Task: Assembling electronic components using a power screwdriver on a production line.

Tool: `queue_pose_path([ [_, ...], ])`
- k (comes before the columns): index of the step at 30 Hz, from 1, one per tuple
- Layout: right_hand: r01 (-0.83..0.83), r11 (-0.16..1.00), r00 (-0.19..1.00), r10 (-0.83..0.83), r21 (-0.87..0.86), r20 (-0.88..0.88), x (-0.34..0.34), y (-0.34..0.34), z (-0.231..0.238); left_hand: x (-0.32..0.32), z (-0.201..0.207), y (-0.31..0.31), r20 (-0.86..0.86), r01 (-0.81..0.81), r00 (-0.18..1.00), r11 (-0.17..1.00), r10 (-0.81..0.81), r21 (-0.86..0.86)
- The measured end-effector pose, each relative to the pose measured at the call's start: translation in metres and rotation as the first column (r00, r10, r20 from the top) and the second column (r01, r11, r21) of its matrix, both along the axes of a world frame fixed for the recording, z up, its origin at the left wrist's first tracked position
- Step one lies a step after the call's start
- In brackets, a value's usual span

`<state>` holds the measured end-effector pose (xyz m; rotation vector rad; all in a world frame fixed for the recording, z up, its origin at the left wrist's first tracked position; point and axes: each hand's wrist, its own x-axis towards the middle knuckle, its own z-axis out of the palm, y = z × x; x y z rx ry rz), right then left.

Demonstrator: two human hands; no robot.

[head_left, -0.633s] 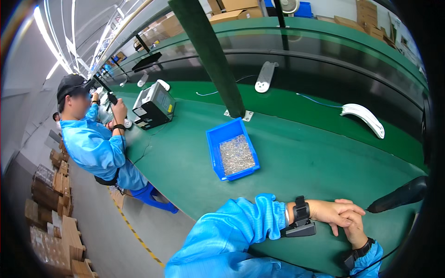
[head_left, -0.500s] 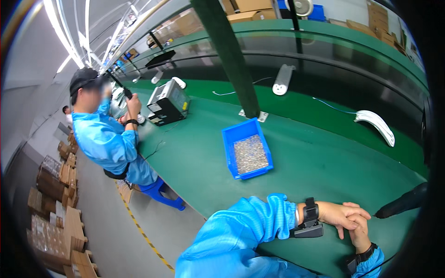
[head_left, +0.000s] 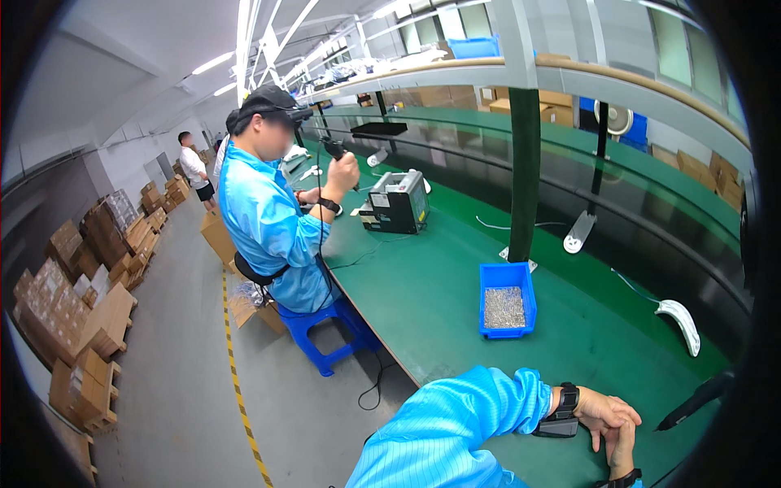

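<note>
Black tool [head_left: 696,402] slants above the right side of the table [head_left: 431,285], its tip just beside the person's left hand [head_left: 604,411] and right hand [head_left: 621,447], which are folded together; whether they hold anything, I can't tell from here. Farther out sit a blue bin [head_left: 505,333] of small metal pieces [head_left: 504,309] and a curved white part [head_left: 683,323], and beyond, a co-worker [head_left: 264,220] on a blue stool [head_left: 303,327].

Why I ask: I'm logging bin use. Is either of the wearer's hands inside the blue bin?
No, the left hand and right hand touch each other, apart from the blue bin.
</note>
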<state>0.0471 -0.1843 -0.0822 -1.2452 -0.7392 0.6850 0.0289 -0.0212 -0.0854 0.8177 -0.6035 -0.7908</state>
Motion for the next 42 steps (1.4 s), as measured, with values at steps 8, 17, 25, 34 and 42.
queue_pose_path([
  [8, 0.003, 1.000, 0.990, -0.003, -0.006, -0.140, 0.004, -0.001, 0.006, -0.001, -0.005, -0.001, -0.035, -0.075, 0.997, 0.997, 0.075, 0.002],
  [17, 0.073, 0.896, 0.969, 0.039, -0.438, 0.242, -0.010, -0.103, 0.051, -0.031, 0.035, 0.059, 0.697, -0.678, 0.682, 0.546, 0.220, 0.492],
  [25, 0.591, 0.799, 0.757, -0.505, -0.108, 0.414, 0.025, -0.158, 0.052, -0.044, 0.078, 0.092, 0.785, -0.815, 0.542, 0.415, 0.301, 0.404],
  [34, 0.440, 0.888, 0.860, -0.460, 0.134, 0.222, 0.040, -0.076, 0.077, 0.026, 0.069, 0.096, 0.952, -0.945, 0.300, 0.115, -0.066, 0.306],
  [42, 0.480, 0.877, 0.851, -0.474, 0.031, 0.225, 0.047, -0.071, 0.072, 0.125, 0.055, 0.172, 0.797, -0.752, 0.532, -0.592, -0.287, 0.289],
])
